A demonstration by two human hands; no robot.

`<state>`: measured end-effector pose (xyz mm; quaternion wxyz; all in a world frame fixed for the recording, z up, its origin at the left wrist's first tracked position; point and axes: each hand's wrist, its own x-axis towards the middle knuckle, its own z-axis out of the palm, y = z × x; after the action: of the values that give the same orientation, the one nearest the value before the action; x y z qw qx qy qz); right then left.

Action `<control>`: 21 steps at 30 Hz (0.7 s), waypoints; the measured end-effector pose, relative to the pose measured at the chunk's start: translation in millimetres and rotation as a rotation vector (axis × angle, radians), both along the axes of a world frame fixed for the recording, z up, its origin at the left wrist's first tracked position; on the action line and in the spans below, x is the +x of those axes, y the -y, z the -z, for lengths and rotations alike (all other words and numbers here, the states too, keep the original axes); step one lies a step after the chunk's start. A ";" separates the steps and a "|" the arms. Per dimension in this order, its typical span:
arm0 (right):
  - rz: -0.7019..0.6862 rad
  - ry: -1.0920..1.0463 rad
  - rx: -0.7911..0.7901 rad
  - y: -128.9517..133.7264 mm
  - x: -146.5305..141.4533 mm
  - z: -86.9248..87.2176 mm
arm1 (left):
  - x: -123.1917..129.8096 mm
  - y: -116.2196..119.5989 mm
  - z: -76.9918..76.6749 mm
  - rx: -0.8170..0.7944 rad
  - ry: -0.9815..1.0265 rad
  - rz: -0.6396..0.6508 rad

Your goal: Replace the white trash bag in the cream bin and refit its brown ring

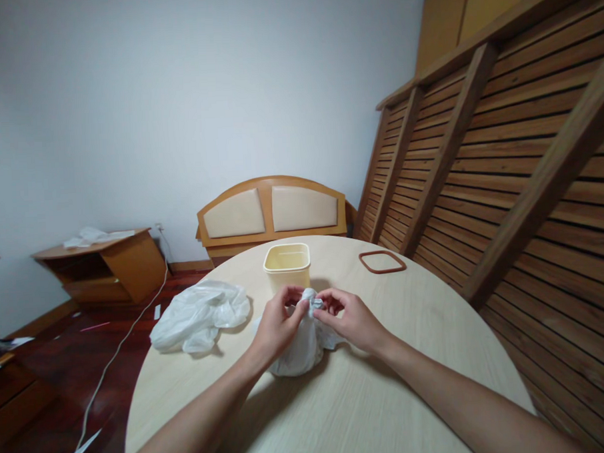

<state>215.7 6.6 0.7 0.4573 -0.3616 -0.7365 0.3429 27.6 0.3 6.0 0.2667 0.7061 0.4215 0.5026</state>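
Nearest the camera, 2 bare forearms (204,404) are stretched over the pale desk (436,307), with the yellow container (287,279) taken as the landmark for places. On the near side of that container, a bulging white plastic bag (297,353) is rested on the desk. Its bunched top (312,298) is gripped by both hands: the left side is pinched by the thumb and fingers of the left hand (279,321), and the right side by those of the right hand (359,321). Whether a knot is being tightened or loosened there cannot be told.

For good control, the plastic is best pinched close to the bunch, with its folds worked apart or together little by little. An even pull is called for, as thin film could be torn by a hard tug or by fingernails. The bag's weight is best left on the desk, so that only the top has to be handled.

To the left of the container and nearer, a crumpled white bag (200,318) is spread; to its right, a reddish-brown frame (389,271) is laid flat. Neither is touched by the hands.
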 end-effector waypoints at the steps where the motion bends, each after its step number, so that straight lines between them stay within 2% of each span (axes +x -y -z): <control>1: -0.003 -0.019 -0.025 0.1 0.1 0.2 | 0.2 0.9 -0.2 0.002 0.001 0.018; 7: -0.077 -0.078 -0.076 -0.8 3.1 -2.9 | -0.8 5.9 -5.8 -0.042 0.015 0.128; 12: -0.086 -0.068 -0.051 -3.4 7.9 -6.4 | -1.4 8.4 -10.6 0.009 -0.148 0.126; 14: -0.068 -0.032 0.022 -5.4 10.7 -7.1 | -1.1 9.3 -10.8 0.027 -0.219 0.114; 19: -0.042 0.123 0.344 -9.9 16.1 -5.7 | -3.9 10.2 -10.2 0.016 -0.331 0.103; 21: -0.052 0.162 0.424 -9.9 16.4 -3.7 | -7.9 10.5 -13.1 0.023 -0.400 0.090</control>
<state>232.0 16.4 4.4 0.4536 -0.2646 -0.8354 0.1620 19.7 -10.1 19.1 0.1918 0.8131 0.4281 0.3448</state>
